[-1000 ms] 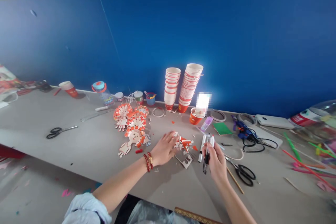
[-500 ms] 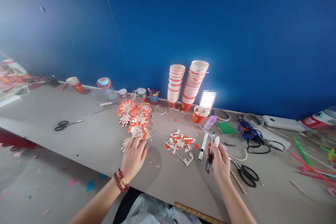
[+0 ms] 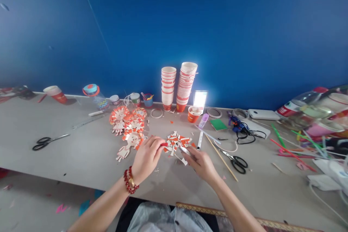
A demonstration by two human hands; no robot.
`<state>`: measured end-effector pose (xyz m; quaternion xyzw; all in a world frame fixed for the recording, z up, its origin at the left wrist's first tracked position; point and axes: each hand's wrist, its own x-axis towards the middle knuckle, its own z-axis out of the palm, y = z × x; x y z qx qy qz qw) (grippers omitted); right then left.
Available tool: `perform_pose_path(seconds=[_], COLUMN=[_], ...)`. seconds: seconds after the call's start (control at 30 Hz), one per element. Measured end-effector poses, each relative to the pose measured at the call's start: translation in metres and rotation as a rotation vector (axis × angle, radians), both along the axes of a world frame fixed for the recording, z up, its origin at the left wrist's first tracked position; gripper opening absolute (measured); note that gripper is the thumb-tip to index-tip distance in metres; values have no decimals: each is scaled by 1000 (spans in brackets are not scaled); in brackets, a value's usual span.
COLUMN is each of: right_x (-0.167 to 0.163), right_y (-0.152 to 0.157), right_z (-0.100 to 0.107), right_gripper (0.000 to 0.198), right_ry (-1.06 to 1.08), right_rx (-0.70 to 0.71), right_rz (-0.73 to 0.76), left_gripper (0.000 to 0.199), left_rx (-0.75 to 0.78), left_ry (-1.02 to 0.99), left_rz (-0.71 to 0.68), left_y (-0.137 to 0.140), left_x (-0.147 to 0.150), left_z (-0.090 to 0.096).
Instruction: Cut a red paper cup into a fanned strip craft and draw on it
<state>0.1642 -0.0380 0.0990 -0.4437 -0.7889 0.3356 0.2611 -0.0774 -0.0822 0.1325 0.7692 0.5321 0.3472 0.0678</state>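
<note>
My left hand (image 3: 146, 157), with beaded bracelets at the wrist, is closed on a small red marker cap (image 3: 164, 144). Facing it, my right hand (image 3: 203, 165) grips a white marker (image 3: 185, 150), its tip turned towards the cap but apart from it. Fingers cover much of both pieces. Orange and white paper scraps (image 3: 178, 140) lie in a heap just beyond my hands. To the left are several cut-out paper figures (image 3: 125, 150) with orange fringes around their heads. Another white marker (image 3: 200, 140) lies on the table beyond my right hand.
Two tall stacks of paper cups (image 3: 185, 87) stand against the blue partition (image 3: 217, 36). Black-handled scissors (image 3: 239, 164) and a wooden stick (image 3: 223, 158) lie at right; more scissors (image 3: 45, 142) lie at left. A glue gun (image 3: 239, 125), bottle (image 3: 296, 105) and pipe cleaners (image 3: 293, 156) crowd the right side.
My left hand has left the paper figures and moved right, now holding the red cap. The right hand has swung left with the marker, bringing the hands together. The view has turned right.
</note>
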Motion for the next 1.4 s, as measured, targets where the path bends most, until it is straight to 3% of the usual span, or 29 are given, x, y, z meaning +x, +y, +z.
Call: perform_pose_path(seconds=[0.2,0.67,0.87,1.0,1.07,1.17,1.2,1.3,1.4], right_x=[6,6,9,10,13,22,25,30,31], right_y=[-9,-18,-23,-21,-14,-1,2,5,0], right_z=[17,31,17,20,23,23,22,16,9], right_gripper=[32,19,22,24,27,36,38,42,42], right_ry=[-233,-491,-436,-429,-422,-380,-360,-304,-266], right_rx=[152,227,251,238,262,329,344,331,286], right_rz=[13,77,206,153,70,-77,-111,-110,-73], left_gripper=[13,14,18,16,18,35,39,49,52], left_rx=[-101,-205,-162,-134,-73,-86,-113,-186,-238], left_ry=[-136,-108,-112,-122,-89,86,105,135,150], left_rz=[-169,-322,-352,-342,-239,295,380,501,543], left_y=[11,6,-9,3,25,72,88,125,140], left_x=[15,29,37,34,25,5,-1,-12,-11], left_z=[11,11,5,0,-6,-25,-34,-59,-78])
